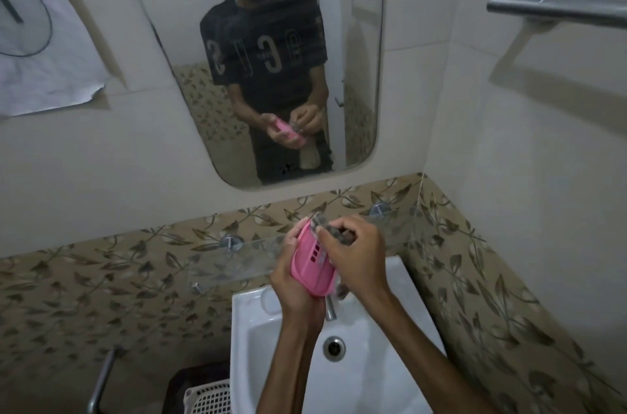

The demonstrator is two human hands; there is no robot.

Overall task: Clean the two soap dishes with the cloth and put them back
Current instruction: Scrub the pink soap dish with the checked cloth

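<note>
A pink slotted soap dish point(310, 261) is held upright above the white sink point(268, 339). My left hand point(290, 284) grips it from behind and below. My right hand point(353, 254) holds a small grey cloth point(325, 225) bunched in its fingers and presses it against the dish's upper rim. Only one soap dish is in view.
A glass shelf point(237, 261) on metal pegs runs along the leaf-patterned tiles behind the sink. The tap point(330, 310) sits under my hands. A mirror point(271, 57) hangs above, a metal towel bar point(556, 8) is at upper right, a white basket point(207, 396) at lower left.
</note>
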